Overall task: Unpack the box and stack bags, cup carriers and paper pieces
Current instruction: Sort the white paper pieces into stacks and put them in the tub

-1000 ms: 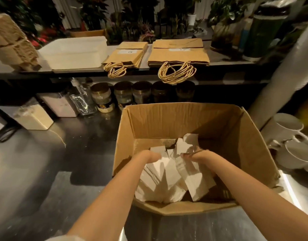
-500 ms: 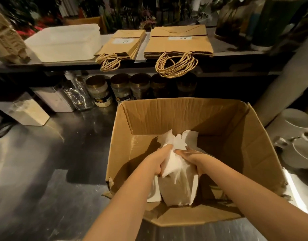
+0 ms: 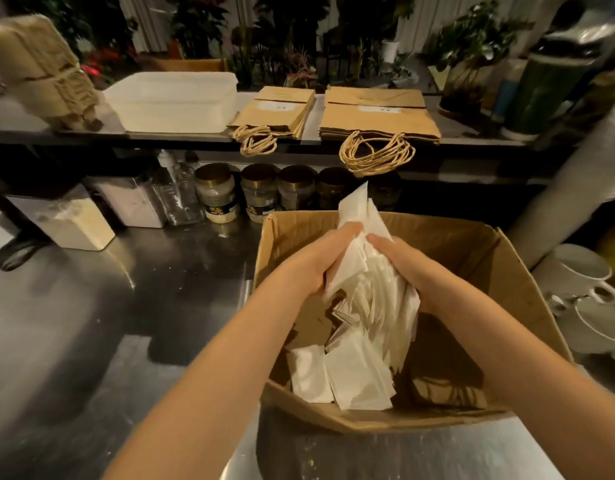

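We see a steel counter (image 3: 91, 323) filling the foreground, with an open cardboard box (image 3: 528, 306) standing on it at right. Behind runs a raised shelf (image 3: 56, 133) carrying a white plastic tub (image 3: 174, 102), a wide stack of brown paper bags (image 3: 379, 119) and a narrower stack (image 3: 278, 114) just beside it, handles hanging over the edge; at far left on the shelf sits a pile of pulp cup carriers (image 3: 39, 71). Over the box, the left hand (image 3: 316, 261) and right hand (image 3: 413, 268) each curl round opposite sides of a bundle of white paper pieces (image 3: 372, 292), squeezing it between them above the rim. We see more loose paper pieces (image 3: 351, 372) lying on the box floor near its front wall.
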A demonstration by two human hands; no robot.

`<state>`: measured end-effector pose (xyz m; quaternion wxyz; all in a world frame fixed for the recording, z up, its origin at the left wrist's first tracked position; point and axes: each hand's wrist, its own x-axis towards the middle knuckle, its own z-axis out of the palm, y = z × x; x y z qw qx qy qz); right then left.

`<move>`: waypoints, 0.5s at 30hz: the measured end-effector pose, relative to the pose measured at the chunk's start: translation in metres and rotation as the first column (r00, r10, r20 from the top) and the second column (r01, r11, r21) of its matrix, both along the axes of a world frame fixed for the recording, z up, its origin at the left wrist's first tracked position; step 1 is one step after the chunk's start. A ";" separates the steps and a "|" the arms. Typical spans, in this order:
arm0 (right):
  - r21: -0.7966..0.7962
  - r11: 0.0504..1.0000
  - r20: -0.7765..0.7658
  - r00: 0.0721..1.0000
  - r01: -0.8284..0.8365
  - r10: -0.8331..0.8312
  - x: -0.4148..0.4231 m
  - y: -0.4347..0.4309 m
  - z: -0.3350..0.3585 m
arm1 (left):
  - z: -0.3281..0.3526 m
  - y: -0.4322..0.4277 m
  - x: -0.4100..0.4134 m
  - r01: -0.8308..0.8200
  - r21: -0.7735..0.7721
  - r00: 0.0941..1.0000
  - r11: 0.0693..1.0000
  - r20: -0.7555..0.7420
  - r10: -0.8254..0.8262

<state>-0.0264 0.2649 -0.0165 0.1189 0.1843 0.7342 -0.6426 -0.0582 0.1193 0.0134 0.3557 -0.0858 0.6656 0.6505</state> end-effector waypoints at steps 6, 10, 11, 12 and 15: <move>0.050 0.996 -0.165 0.983 -0.070 0.077 -0.011 -0.069 0.059 | 0.055 -0.078 -0.002 -0.032 0.042 0.994 0.999 -0.104 0.036; 0.038 0.984 -0.215 0.960 -0.173 0.177 -0.030 -0.142 0.074 | 0.072 -0.151 0.000 -0.115 0.122 0.978 0.986 -0.158 0.134; 0.047 0.982 -0.237 0.953 -0.183 0.189 -0.032 -0.164 0.076 | 0.074 -0.171 0.001 -0.138 0.124 0.974 0.983 -0.161 0.157; 0.044 0.977 -0.249 0.945 -0.207 0.211 -0.033 -0.185 0.077 | 0.073 -0.192 0.002 -0.165 0.119 0.970 0.979 -0.162 0.183; 0.000 0.948 -0.249 0.918 -0.317 0.308 -0.032 -0.246 0.076 | 0.063 -0.250 0.006 -0.254 0.099 0.950 0.962 -0.163 0.268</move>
